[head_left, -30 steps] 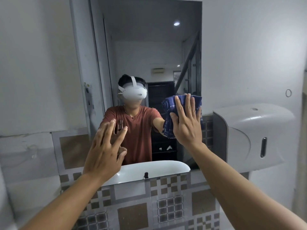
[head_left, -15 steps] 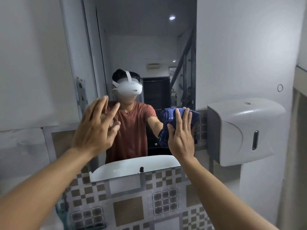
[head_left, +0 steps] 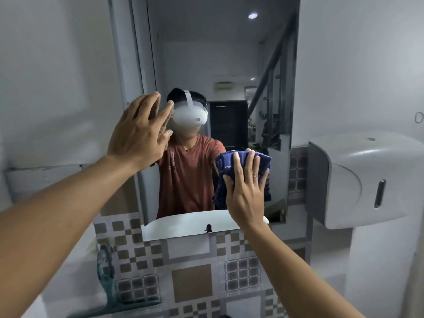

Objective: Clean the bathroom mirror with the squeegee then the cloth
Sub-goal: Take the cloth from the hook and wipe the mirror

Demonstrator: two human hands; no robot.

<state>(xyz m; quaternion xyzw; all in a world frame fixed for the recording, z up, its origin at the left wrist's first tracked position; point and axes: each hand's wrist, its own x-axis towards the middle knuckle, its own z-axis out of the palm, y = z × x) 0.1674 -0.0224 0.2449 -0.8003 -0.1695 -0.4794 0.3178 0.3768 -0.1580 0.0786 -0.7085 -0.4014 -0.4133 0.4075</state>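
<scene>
— Right hand (head_left: 246, 191)?
— Laid flat on the blue cloth (head_left: 231, 161), fingers straight and close together, thumb out to the side. Pressing it against the mirror (head_left: 229, 53), toward five o'clock of the glass.
— And the cloth itself?
— Bunched up. Showing above the fingertips and at nine o'clock of the hand, hanging down past the thumb.
— Left hand (head_left: 137, 134)?
— Raised at nine o'clock of the mirror, over its left edge. Fingers straight and fanned apart, holding nothing. Touching the glass or just off it: cannot tell.
— Squeegee (head_left: 107, 278)?
— Down at seven o'clock of the view. Teal, handle upright, blade at the bottom, standing against the patterned tiles (head_left: 190, 281). Well apart from both hands.
— Anything at three o'clock?
— White wall dispenser (head_left: 358, 180), just beside the mirror's right edge.
— At six o'clock of the glass?
— Reflection of a white basin (head_left: 188, 223) along the bottom edge.
</scene>
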